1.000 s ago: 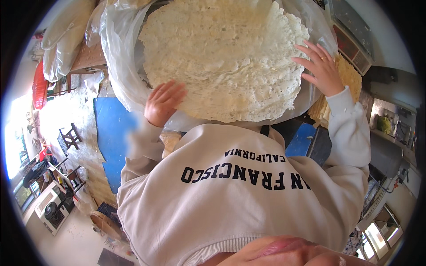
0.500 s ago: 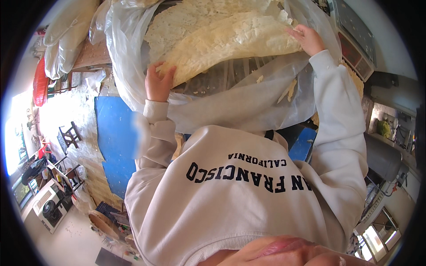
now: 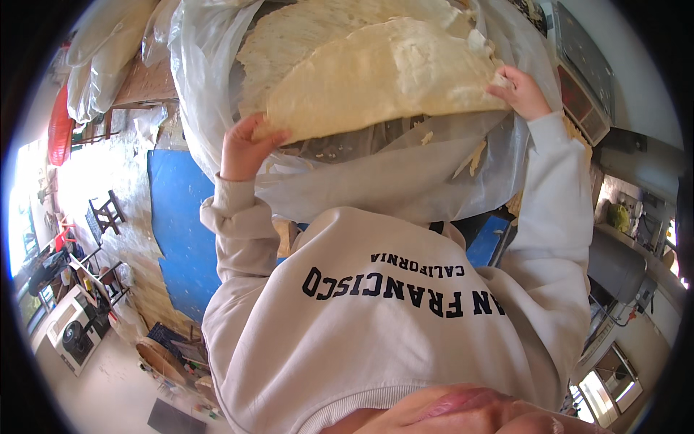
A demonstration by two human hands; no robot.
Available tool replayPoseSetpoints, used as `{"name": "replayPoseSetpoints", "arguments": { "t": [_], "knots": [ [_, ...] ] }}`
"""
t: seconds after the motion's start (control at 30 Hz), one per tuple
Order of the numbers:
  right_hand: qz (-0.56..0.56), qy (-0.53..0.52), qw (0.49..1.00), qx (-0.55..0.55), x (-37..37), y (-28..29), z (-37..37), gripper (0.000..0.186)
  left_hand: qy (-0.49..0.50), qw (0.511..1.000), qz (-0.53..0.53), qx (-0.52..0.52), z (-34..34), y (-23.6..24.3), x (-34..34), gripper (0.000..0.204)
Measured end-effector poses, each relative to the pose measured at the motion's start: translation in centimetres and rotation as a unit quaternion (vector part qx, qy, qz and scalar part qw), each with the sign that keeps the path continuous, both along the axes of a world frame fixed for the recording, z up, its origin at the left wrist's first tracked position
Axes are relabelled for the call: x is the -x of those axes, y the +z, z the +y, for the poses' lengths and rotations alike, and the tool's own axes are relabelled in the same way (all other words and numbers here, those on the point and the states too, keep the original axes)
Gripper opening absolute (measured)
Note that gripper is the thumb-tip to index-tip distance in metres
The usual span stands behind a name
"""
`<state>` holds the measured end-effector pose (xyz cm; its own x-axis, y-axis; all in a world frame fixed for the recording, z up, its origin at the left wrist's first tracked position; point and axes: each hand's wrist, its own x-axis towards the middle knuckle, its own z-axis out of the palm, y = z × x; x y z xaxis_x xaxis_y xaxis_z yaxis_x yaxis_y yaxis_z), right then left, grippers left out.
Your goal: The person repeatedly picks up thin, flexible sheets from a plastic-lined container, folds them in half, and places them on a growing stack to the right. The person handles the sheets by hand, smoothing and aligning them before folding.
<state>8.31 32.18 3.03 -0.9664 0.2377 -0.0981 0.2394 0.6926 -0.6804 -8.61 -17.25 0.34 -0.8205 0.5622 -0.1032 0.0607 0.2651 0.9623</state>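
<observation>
Sheet [image 3: 383,79], one, over plastic [image 3: 376,173]: flat a second ago, now seemingly folded, left hand [image 3: 248,145] pinching its corner toward plastic's left, right hand [image 3: 522,94] toward plastic's right, baring plastic's near part.

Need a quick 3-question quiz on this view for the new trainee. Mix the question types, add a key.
1. Multiple choice: what are the fingers of the left hand gripping?
A) a rolling pin
B) the edge of a large, thin, pale flatbread
C) the opposite sleeve

2. True or false: the right hand is empty and well away from the flatbread.

3. Fill in the gap: the larger blue panel lies to the person's ____.

Key:
1. B.
2. False: its fingers hold the flatbread near its right end.
3. Left.
</observation>
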Motion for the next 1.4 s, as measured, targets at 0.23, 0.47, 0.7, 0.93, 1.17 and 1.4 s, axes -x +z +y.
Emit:
{"name": "replayPoseSetpoints", "arguments": {
  "t": [0.23, 0.47, 0.7, 0.93, 1.17, 1.4],
  "knots": [
    [-0.222, 0.093, 0.962, 0.128, -3.3, 9.5, -0.5, 0.039, -0.066, 0.990, -0.106, -0.069, -1.9, 1.6, -2.7, 0.030],
    [0.107, -0.050, 0.983, -0.140, 8.0, 10.8, -0.1, 0.023, 0.148, 0.982, 0.092, -0.070, 1.5, 3.5, 5.1, 0.022],
    [0.119, -0.078, 0.988, -0.061, 14.5, 10.6, -2.4, 0.032, 0.226, 0.941, 0.242, 0.070, 2.9, 5.3, 9.5, 0.036],
    [0.587, 0.111, 0.784, -0.166, 12.7, 16.0, -13.8, 0.057, 0.052, 0.849, 0.523, -0.043, 5.7, 11.3, 2.7, 0.018],
    [0.308, 0.315, 0.815, -0.375, 8.1, 20.5, -19.9, 0.014, 0.083, 0.681, 0.728, -0.005, 9.3, 13.5, -3.7, 0.029],
    [0.314, 0.095, 0.938, -0.112, 3.2, 29.2, -9.9, 0.025, 0.291, 0.861, 0.390, -0.148, 9.0, 5.3, -1.4, 0.086]
  ]
}}
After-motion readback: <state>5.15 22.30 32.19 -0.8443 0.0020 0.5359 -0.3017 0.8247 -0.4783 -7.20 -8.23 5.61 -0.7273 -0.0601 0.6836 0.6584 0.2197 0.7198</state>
